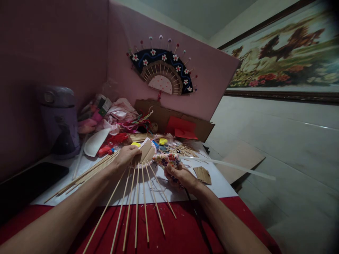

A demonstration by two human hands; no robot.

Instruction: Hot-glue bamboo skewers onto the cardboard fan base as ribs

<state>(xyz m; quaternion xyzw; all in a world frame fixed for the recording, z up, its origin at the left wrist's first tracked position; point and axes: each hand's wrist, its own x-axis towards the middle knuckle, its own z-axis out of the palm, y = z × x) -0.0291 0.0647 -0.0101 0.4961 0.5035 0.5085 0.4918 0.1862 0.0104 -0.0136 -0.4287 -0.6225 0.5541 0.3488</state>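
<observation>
A half-round cardboard piece (147,152) has a light patterned rim, and several thin wooden sticks (137,204) fan out from it toward the front edge. My left hand (128,157) pinches its left side. Wrapped round a flower-patterned glue gun (169,159), my right hand (180,174) is closed at the right of the cardboard. The gun's tip is close to the cardboard's edge; whether they touch I cannot tell. A long translucent glue stick (238,166) sticks out from the gun to the right, and a dark cord hangs below it.
A purple bottle (62,123) and a black phone-like slab (34,180) are at the left. Loose sticks (90,171), red packets (116,141) and a cardboard scrap (202,175) lie on the white sheet (219,183). A decorated fan (164,70) hangs on the pink board behind.
</observation>
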